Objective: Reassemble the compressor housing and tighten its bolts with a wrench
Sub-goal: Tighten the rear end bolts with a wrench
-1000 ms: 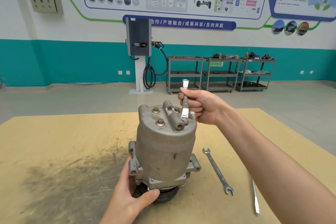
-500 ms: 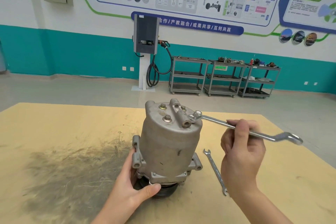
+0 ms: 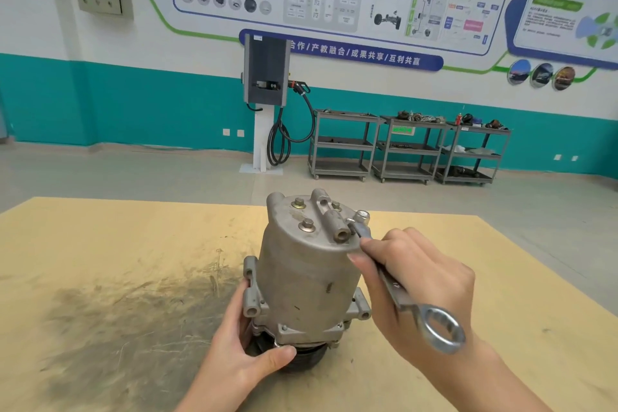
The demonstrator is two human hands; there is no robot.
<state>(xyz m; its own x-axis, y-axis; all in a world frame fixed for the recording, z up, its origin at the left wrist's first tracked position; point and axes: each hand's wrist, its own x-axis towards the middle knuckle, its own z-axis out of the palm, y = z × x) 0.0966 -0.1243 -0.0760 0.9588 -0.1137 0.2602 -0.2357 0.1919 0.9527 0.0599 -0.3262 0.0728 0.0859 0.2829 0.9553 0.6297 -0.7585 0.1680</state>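
**Wrench set on a housing bolt**

Yellow-topped table [image 3: 100, 244] fills the lower frame. At bottom centre the left hand [image 3: 234, 354] cups the base of the upright compressor housing [image 3: 307, 271], thumb curled across its dark pulley end. Lower right, the right hand [image 3: 418, 291] wraps its fingers [image 3: 364, 252] round the wrench [image 3: 398, 294], ring end toward the camera, far end on a bolt [image 3: 362, 216] at the housing's top edge. Beyond, grey carts [image 3: 341, 144] line the teal wall.
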